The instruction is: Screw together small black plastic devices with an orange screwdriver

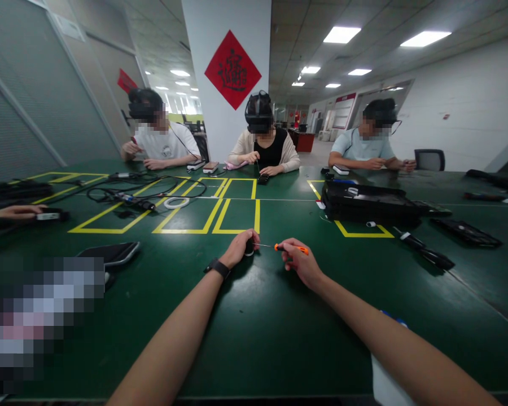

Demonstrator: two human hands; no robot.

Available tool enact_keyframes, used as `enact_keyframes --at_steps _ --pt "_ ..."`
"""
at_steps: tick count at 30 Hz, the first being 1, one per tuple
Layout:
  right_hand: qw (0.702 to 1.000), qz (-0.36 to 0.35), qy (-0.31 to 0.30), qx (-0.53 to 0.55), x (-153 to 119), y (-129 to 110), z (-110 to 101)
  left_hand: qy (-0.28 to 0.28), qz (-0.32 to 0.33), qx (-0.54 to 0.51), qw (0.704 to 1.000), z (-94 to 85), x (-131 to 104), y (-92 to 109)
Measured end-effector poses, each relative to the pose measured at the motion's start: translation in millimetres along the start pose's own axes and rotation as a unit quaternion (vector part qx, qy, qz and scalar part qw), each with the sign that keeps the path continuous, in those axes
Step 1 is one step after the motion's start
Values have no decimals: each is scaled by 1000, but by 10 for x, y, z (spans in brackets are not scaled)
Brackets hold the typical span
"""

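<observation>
My right hand [298,262] is closed around the orange and black handle of a screwdriver [302,249]. Its thin metal shaft points left, toward my left hand [239,248]. Fingers of that left hand wrap over a small black and white object [249,248], which rests on or just above the green table [254,327]. The hand covers most of this object, so its kind is unclear. The screwdriver's tip ends close to the object; whether they touch cannot be made out. A dark band sits on my left wrist.
Yellow tape rectangles [237,232] mark the table. Tangled black cables [141,200] and a white cable coil [176,203] lie left of centre. A black case [368,203] stands at right, near black tools [425,251]. Several people sit around; a co-worker's hand [19,212] is at far left.
</observation>
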State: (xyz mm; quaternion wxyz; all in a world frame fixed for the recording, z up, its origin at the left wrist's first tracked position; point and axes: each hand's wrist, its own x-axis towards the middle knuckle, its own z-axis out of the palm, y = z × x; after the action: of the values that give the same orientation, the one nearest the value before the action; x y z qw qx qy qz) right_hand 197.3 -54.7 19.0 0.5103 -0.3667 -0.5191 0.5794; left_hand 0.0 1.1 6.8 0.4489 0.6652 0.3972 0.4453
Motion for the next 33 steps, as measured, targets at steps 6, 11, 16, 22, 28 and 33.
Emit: enact_keyframes --at_steps 6,11,16,22,28,33 --pt "1000 -11 -15 -22 20 21 -49 0 21 17 1000 -6 4 -33" --pt "1000 -4 3 -9 34 34 -66 17 7 22 1000 4 8 -42" --pt "1000 11 3 8 48 28 -81 13 7 16 1000 6 10 -43" --pt "1000 13 -3 19 49 34 -89 7 8 5 1000 2 3 -23" --pt "1000 12 4 23 50 37 -87 9 15 9 1000 -3 0 -21" --pt "1000 10 0 25 55 49 -95 13 5 2 1000 9 -2 -3"
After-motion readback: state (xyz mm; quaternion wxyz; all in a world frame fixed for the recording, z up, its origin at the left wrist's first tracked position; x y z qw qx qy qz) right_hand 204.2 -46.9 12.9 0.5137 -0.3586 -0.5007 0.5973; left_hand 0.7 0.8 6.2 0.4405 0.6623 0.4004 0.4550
